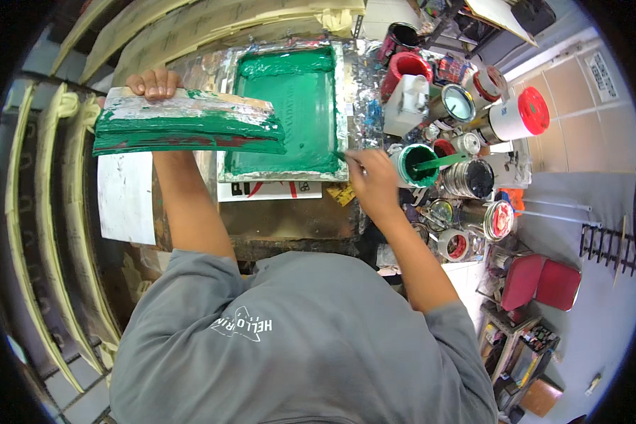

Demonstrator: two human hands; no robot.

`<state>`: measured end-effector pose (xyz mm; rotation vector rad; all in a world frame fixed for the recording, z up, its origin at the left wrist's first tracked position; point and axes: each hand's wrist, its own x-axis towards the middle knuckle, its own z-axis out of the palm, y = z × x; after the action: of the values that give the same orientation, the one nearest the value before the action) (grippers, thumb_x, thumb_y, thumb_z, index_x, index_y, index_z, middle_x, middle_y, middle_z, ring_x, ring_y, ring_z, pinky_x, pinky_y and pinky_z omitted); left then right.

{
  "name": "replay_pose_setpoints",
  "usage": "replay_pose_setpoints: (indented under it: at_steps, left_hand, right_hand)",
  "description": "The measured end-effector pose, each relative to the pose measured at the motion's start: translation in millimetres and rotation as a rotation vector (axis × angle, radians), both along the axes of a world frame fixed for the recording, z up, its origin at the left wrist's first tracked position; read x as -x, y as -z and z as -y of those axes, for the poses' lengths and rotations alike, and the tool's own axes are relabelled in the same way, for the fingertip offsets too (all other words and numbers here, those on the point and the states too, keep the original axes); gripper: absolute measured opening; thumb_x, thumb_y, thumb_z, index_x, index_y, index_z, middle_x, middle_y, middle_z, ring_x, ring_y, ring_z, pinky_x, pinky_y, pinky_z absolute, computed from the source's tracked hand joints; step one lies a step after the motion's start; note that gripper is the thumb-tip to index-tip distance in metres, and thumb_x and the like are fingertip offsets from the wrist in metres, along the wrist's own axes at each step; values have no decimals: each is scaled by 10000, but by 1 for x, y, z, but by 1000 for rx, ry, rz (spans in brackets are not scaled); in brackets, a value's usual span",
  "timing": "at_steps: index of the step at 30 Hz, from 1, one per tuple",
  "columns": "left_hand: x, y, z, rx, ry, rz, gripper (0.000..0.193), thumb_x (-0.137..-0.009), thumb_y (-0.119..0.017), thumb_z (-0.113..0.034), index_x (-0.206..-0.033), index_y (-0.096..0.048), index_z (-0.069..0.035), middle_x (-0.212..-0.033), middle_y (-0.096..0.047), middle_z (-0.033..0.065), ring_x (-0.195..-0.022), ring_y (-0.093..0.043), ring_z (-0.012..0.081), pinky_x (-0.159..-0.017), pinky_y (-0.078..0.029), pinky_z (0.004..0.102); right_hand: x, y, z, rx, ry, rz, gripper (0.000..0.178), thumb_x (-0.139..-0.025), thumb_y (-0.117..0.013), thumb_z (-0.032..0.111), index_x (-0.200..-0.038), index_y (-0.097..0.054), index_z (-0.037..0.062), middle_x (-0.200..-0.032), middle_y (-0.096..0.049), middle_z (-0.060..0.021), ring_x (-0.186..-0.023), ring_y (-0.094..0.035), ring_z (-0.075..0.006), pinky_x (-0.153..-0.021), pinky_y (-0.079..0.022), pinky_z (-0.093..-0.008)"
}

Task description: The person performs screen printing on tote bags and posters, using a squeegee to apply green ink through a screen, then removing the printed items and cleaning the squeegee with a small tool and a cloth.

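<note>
My left hand grips the top of a wide squeegee, raised at the left of the screen. Thick green ink coats its lower part, with reddish streaks along the bottom edge. It overlaps the left side of a screen printing frame, whose mesh is covered in green ink, heaviest along the far end. At the frame's near right corner, the fingers of my right hand are pinched around a thin, green-tipped tool. Most of that tool is hidden by the fingers. A white printed sheet shows under the frame's near edge.
An open tub of green ink with a green spatula leaning in it stands right of my right hand. Several paint cans and tubs crowd around it. Tape-edged screens stand at the left. A red chair is at far right.
</note>
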<state>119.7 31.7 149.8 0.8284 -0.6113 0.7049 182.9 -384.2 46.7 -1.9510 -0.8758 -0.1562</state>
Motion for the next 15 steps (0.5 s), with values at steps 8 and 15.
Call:
replay_pose_setpoints:
  at_steps: [8, 15]
  left_hand:
    - [97, -1, -31, 117, -146, -67, 540, -1057, -486, -567, -786, -534, -103, -696, -441, 12, -691, -388, 163, -674, -393, 316]
    - [151, 15, -62, 162, -224, -46, 805, -1014, -382, -745, -816, -675, -22, -697, -663, 142, -629, -571, 224, -608, -460, 350]
  right_hand:
    - [-26, 105, -106, 471, -50, 169, 88, -878, -714, 111, -954, -759, 110, -924, -722, -72, -949, -653, -301, -841, -448, -465]
    - [-23, 119, -126, 643, -118, 320, 110, -867, -715, 98, -972, -742, 117, -905, -689, -65, -942, -635, -287, -826, -433, -448]
